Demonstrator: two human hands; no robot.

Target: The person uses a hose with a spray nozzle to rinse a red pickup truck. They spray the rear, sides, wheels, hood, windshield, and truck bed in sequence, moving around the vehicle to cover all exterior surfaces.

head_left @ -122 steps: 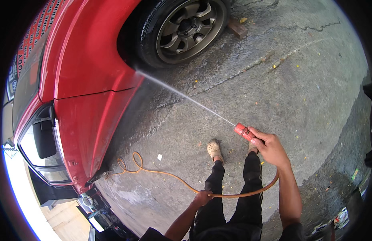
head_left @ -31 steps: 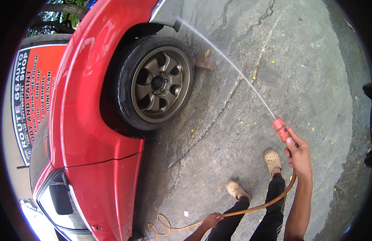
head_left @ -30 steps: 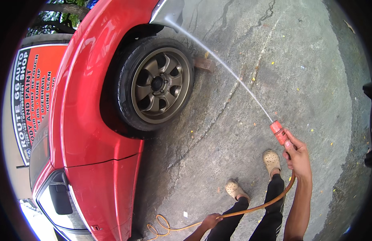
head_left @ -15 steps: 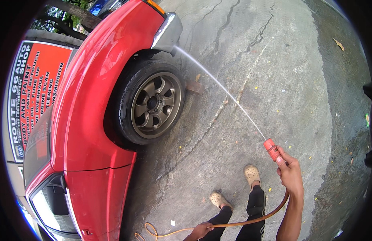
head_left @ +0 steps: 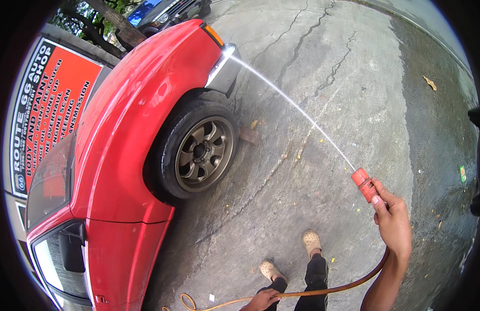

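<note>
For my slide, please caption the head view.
Right hand sprays car bumper with red nozzle; left hand grips orange hose.

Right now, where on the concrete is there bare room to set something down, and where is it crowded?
Mostly bare concrete lies between the wheel and the tan shoes; another patch, cracked, lies between the water jet and the darker strip. Crowded: the lower edge, where left hand, hose and shoes gather.

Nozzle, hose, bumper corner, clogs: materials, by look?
Nozzle: probably hard plastic; fairly even red.
Hose: likely rubber or vinyl; smooth orange-brown, bends in curves.
Bumper corner: looks like chromed or polished metal, from its bright silver sheen; plated plastic possible.
Clogs: probably moulded foam; matte beige, holes across the toes.
</note>
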